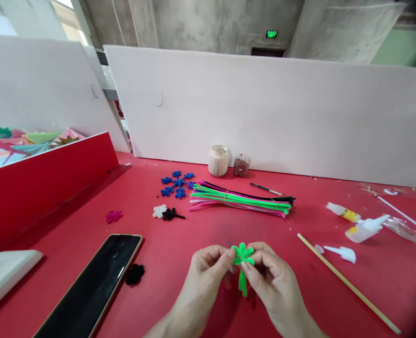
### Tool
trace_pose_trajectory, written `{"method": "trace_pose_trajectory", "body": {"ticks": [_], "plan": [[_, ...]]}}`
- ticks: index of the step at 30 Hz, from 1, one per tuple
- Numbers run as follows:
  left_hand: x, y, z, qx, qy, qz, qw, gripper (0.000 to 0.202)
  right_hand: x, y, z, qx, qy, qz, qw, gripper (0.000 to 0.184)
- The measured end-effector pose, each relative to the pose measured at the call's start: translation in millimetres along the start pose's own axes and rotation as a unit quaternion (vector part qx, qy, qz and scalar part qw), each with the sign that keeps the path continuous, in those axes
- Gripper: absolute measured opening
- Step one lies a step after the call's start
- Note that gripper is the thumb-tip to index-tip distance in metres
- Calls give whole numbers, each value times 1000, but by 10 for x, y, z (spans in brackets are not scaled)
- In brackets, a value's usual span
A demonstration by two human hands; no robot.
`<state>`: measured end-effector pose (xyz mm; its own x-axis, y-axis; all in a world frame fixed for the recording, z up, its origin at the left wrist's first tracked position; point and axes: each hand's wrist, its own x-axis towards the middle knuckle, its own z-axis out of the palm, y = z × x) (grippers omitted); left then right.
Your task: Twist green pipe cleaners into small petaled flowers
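Between my two hands, just above the red table, is a bright green pipe-cleaner flower (243, 255) with looped petals and a short stem hanging down. My left hand (208, 274) pinches a petal on its left side between thumb and fingers. On the other side, my right hand (276, 279) grips the flower near its lower right petal, the thumb pressed by the stem. Beyond the hands lies a banded bundle of pipe cleaners (243, 199) in green, black, pink and white. The fingertips behind the petals are partly hidden.
A blue pipe-cleaner snowflake (178, 183), white flower (159, 211), black flower (169, 214) and magenta flower (114, 216) lie left. A phone (95, 281) sits beside another black flower (135, 274). Right are a wooden stick (348, 282) and glue bottle (364, 230). A jar (219, 161) stands behind.
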<state>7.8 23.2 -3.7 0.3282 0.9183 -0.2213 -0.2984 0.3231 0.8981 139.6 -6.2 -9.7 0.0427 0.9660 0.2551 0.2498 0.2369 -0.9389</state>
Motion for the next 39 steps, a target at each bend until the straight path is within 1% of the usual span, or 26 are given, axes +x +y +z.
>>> {"method": "trace_pose_trajectory", "body": {"ticks": [2,5,8,11,15,18,22,26,29,31,33,35,37,39], "plan": [[-13,9,3,-13,-11,0,1000,27,7,0,8,7,-2,1,1000,18],[-28,12,2,-20,-26,-6,999,18,11,-10,16,14,-4,10,1000,19],[-28,12,-4,-21,-27,1,999,13,6,-32,2,18,-15,25,999,18],[-27,20,-5,-11,-28,15,999,15,4,-43,-23,21,-26,36,999,18],[-42,24,10,-8,-34,17,999,16,5,-22,-27,36,-16,42,998,20],[-48,9,21,-29,-22,8,999,15,0,-10,-9,69,-14,61,996,19],[-30,7,20,-55,-10,-23,998,17,19,-20,-3,126,-34,95,987,19],[-15,33,13,-46,-24,-44,998,23,65,-32,-36,117,-43,96,988,24],[-11,47,9,-19,-33,-32,999,19,74,-32,-62,112,-36,93,989,26],[-8,55,7,-17,-21,-23,999,17,61,-30,-67,115,-38,113,986,24],[-7,67,7,-33,-9,-20,999,16,39,-32,-60,122,-59,144,980,23],[-10,80,8,-61,-19,-27,998,17,16,-38,-38,144,-96,177,969,25],[-15,90,14,-87,-39,-38,995,17,0,-44,-10,194,-132,207,950,28],[-23,94,22,-101,-53,-46,992,17,-10,-45,16,261,-145,239,924,27]]}}
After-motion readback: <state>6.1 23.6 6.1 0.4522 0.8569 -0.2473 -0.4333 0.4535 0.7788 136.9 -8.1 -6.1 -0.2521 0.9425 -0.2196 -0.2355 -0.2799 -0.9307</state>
